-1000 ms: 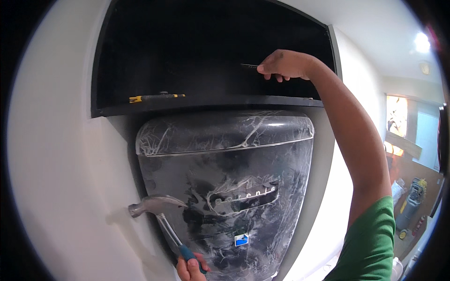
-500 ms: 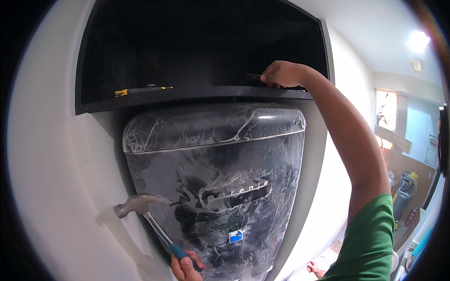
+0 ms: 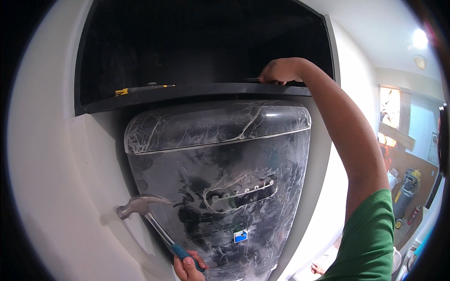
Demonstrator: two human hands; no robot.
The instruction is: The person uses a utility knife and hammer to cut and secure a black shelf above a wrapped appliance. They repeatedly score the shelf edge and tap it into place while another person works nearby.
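Observation:
My left hand is closed around the teal handle of a claw hammer, whose metal head points up in front of a dark refrigerator covered in wrinkled clear film. My right hand reaches up to the edge of a black shelf above it. Its fingers pinch a thin, slender piece that sticks out to the left; its kind is too small to make out. Toward the left end of that shelf lies a slim yellow-and-black tool.
White walls flank the refrigerator closely on both sides. Another person's hand shows at the lower right, below my green sleeve. Farther right are a grey machine and a red fire extinguisher.
My right hand has lowered slightly toward the shelf edge, with the slender piece nearer its surface. My left hand still holds the hammer in nearly the same place. The view has shifted slightly.

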